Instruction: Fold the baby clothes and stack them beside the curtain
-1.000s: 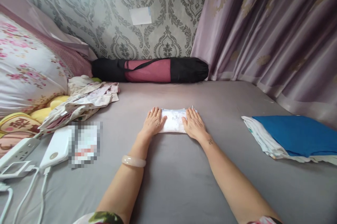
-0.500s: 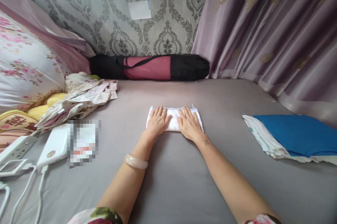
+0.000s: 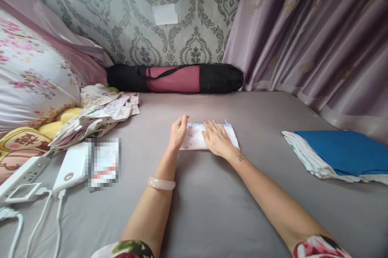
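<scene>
A folded white cloth point(image 3: 195, 139) with a faint print and a pale blue far edge lies flat on the grey bed sheet. A small white tag or thread sticks up at its far right corner. My right hand point(image 3: 217, 137) rests palm down on the cloth's right half, fingers stretched out. At the left end of the cloth, my left hand point(image 3: 178, 132) is turned on its side, its fingers held together and partly hidden. It touches or almost touches the cloth's left edge. A pale bangle point(image 3: 161, 183) circles my left forearm.
To the right lies a folded stack with a blue cloth point(image 3: 345, 151) on top. A rolled black and pink bag point(image 3: 172, 78) lies along the wall. Left are crumpled clothes point(image 3: 103, 112), a floral pillow point(image 3: 33, 72), a white power bank point(image 3: 71, 167), a power strip point(image 3: 27, 175) and cables.
My left hand has gone from lying flat on the cloth to standing on its side at the left edge, uncovering that part. My right hand stays flat on the cloth. The view has shifted slightly.
</scene>
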Demonstrator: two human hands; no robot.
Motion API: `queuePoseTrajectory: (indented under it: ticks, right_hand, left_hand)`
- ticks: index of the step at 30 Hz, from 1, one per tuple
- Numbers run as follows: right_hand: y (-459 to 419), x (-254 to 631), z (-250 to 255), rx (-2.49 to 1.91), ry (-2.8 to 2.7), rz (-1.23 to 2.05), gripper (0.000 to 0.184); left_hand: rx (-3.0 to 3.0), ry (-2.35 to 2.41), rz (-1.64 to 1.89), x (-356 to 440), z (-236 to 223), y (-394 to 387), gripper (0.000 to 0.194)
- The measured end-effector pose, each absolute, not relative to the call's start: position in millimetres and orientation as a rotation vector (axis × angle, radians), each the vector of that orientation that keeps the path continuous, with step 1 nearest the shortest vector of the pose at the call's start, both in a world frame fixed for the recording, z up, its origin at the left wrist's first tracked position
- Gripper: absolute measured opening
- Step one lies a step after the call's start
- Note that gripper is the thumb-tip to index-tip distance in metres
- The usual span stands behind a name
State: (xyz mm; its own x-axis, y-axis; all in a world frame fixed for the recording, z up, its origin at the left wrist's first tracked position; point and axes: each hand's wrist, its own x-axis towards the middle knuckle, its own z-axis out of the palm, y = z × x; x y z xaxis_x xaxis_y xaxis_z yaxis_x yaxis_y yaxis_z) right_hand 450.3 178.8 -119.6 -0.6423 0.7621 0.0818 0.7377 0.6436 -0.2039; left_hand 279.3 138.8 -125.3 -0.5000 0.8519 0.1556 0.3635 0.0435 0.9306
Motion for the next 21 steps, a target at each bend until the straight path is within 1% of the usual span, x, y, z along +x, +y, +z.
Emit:
queuePoseTrajectory:
  ticks: [4, 9, 14, 21]
  right_hand:
    - [169.6, 432.8, -129.5, -1.157, -2.713, 0.187, 0.056]
    - [170.3, 430.1, -146.1, -1.167, -2.699, 0.145, 0.056]
    - [172.2, 430.8, -141.5, -1.179, -2.754, 0.157, 0.057]
    - [166.9, 407.5, -135.0, -1.136, -2.72, 0.141, 0.057]
  left_hand:
    - [0.969, 1.676, 1.692, 270.0, -128.3, 136.8, 0.063]
    - [0.727, 1.53, 1.821, 268.3, -127.9, 138.7, 0.055]
    - [0.561, 1.45, 1.921, 266.6, -126.3, 141.5, 0.049]
    - [0.346, 1.434, 2.014, 256.1, -127.6, 142.4, 0.049]
